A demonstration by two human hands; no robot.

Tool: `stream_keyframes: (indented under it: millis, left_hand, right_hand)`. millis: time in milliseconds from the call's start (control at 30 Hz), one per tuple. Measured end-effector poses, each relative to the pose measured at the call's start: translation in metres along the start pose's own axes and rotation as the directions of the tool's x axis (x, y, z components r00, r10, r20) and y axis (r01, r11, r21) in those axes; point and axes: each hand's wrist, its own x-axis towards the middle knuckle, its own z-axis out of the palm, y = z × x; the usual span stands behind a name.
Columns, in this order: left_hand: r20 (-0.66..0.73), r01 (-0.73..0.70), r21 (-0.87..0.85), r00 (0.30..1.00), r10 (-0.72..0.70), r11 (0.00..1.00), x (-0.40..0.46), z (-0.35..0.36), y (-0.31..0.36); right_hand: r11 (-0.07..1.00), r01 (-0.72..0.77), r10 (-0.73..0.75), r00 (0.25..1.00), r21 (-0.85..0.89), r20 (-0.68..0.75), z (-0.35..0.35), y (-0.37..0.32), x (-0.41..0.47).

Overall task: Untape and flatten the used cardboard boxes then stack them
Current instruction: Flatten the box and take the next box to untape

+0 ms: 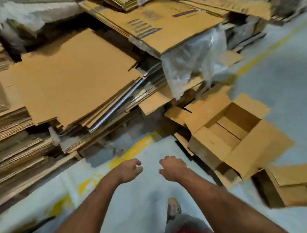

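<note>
- Both hands hang free above the grey floor [141,200]: the left hand [129,170] and right hand [172,168] have fingers loosely curled and hold nothing, close together but not touching.
- The open box [236,126], the landmark here, stands on the floor just right of and beyond the right hand, its mouth facing up and its four flaps splayed outward.
- Its long axis seems to run diagonally, from the near-left corner toward the far right.
- Left of the open box rises the flat stack [68,77]; its top sheet lies level, the long side running left-right.
- Near the open box, at its right, a second box [297,184] lies partly collapsed.
- Risk, as I judge it: the stack's edges are uneven and overhang, so another sheet dropped off-centre could slide off.
- A clear plastic sheet [194,61] droops beyond the open box; it might snag a lifted flap.
- The sandalled foot [172,208] stands near the open box's flaps, a possible trip.
</note>
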Motion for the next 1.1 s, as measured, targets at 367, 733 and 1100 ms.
stream_keyframes:
  millis: [367,733,1100]
  left_hand:
    - [0.135,-0.226,0.130,0.969,0.208,0.966,0.083,0.019,0.134]
    - [0.288,-0.236,0.136,0.939,0.190,0.962,0.180,0.079,0.250]
    - [0.182,-0.066,0.091,0.982,0.048,0.994,0.371,0.151,0.329]
  right_hand:
    - [0.918,-0.326,0.331,0.943,0.223,0.017,0.025,0.169,-0.075]
    - [0.783,-0.455,0.469,0.880,0.424,0.077,0.071,0.310,-0.076]
    - [0.600,-0.563,0.562,0.802,0.568,0.200,0.149,0.471,-0.003]
